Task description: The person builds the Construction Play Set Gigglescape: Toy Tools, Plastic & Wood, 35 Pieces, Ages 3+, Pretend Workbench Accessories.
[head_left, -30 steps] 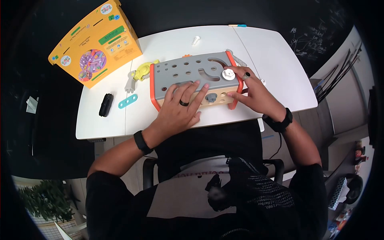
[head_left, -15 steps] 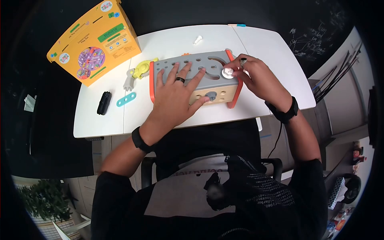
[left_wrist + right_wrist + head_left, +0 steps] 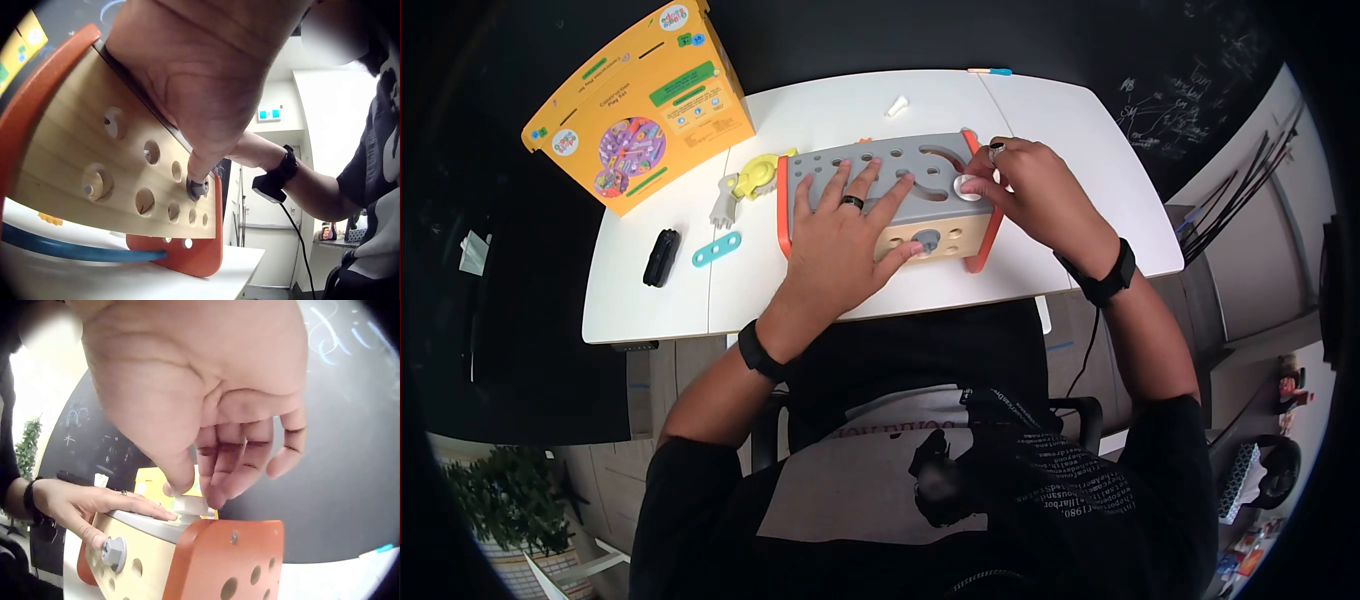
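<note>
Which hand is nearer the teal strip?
Left. The left hand rests on the grey panel, right of the teal strip; the right hand, farther right, pinches a white piece.

Toy workbench with a plain grey top panel, pale wood-grain side and orange-red end panels. The flanged bolt is white, the hex bolt grey. White worktop; turquoise strip. Yellow carton with green labels and a round purple picture. Black T-shirt, grey print, pale lettering.
</note>
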Tool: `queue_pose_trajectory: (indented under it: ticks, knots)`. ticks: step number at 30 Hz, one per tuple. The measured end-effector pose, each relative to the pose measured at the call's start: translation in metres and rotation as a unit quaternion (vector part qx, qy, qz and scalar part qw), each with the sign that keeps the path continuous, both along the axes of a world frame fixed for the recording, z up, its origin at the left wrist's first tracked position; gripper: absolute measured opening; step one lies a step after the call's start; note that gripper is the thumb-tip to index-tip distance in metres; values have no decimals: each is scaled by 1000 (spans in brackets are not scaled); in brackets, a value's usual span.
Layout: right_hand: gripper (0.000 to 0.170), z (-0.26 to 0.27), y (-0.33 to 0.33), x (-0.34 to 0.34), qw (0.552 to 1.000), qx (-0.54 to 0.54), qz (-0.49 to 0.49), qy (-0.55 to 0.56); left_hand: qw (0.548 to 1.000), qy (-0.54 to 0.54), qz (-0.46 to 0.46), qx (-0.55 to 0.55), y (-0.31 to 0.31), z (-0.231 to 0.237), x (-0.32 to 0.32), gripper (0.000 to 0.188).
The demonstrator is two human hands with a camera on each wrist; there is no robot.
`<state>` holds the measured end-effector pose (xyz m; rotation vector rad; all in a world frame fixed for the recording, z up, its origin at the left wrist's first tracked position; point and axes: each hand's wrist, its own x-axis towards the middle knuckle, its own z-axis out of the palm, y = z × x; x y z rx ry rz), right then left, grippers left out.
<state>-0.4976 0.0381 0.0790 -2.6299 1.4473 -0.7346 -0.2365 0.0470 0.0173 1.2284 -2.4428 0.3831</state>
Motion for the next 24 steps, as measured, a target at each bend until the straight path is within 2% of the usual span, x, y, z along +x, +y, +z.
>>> queue_pose_trajectory:
  ticks: [1, 5, 7, 11, 14, 16, 17, 20, 22, 24]
  knots:
    - [23, 5, 2, 3, 998, 32, -45, 30, 1000, 1, 0, -2, 0, -1, 0, 71]
    - [21, 3, -2, 0, 997, 42, -57, 32, 1000, 9, -5, -2, -1, -1, 1, 71]
    - [20, -1, -5, -4, 1000, -13, 22, -11, 1000, 13, -6, -1, -1, -2, 2, 71]
    - [18, -6, -8, -7, 998, 21, 59, -32, 1000, 8, -8, 1, -1, -3, 2, 71]
    - [17, -1, -5, -1, 999, 28, 38, -23, 1000, 3, -5, 0, -2, -4, 1, 71]
    - [19, 8, -1, 4, 997, 67, -31, 20, 1000, -1, -1, 0, -2, -4, 1, 72]
    - [19, 10, -1, 4, 997, 67, -31, 20, 1000, 2, -3, 0, -2, -4, 1, 71]
    - [18, 8, -2, 4, 998, 59, -8, 4, 1000, 5, -5, -1, -2, -3, 1, 71]
    - [18, 1, -5, 0, 996, 46, 70, -18, 1000, 6, -6, -1, -1, -3, 1, 71]
    - [17, 0, -4, 3, 997, 42, 62, -12, 1000, -2, -1, 1, -1, -2, 1, 71]
